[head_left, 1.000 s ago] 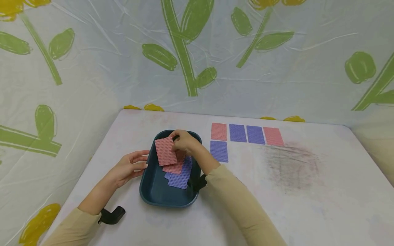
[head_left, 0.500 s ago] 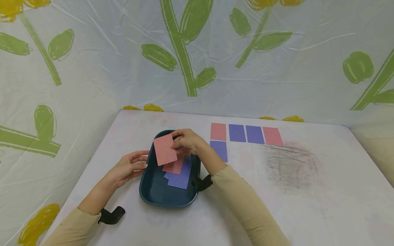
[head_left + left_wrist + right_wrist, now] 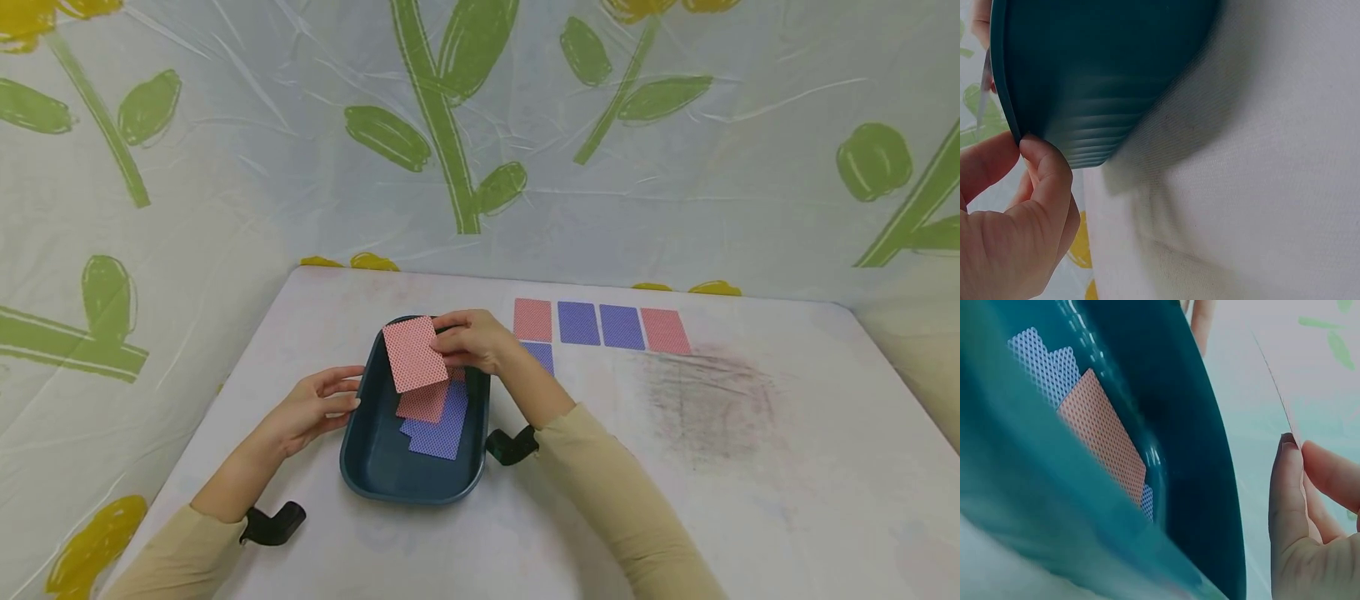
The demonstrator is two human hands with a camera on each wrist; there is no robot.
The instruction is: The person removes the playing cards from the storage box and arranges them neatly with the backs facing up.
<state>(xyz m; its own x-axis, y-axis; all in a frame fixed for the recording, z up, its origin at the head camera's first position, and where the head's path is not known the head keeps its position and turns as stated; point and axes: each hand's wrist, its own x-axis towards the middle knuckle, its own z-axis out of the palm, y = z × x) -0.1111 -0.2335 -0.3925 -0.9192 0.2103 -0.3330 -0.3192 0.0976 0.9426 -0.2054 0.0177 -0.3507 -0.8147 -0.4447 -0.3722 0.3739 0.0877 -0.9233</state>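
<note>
My right hand (image 3: pixel 480 340) pinches a red-backed playing card (image 3: pixel 415 354) by its right edge, raised above the far end of a dark teal tray (image 3: pixel 378 471). In the right wrist view, this card (image 3: pixel 1280 394) shows nearly edge-on between thumb and fingers. Below it in the tray lie another red-backed card (image 3: pixel 422 406) and overlapping blue-backed cards (image 3: pixel 442 435). At the tray's left side is my left hand (image 3: pixel 311 412); in the left wrist view, thumb and finger of that hand (image 3: pixel 1022 212) pinch the tray's rim (image 3: pixel 999 81).
Right of the tray, a row runs along the table (image 3: pixel 750 533): a red card (image 3: pixel 532 319), blue card (image 3: pixel 578 323), another blue card (image 3: pixel 622 327) and red card (image 3: pixel 665 331). A further blue card (image 3: pixel 540 357) below the first is partly behind my right wrist.
My right hand has lifted the red card up from over the pile and shifted right and away from me with it. The left hand and tray stay in place.
</note>
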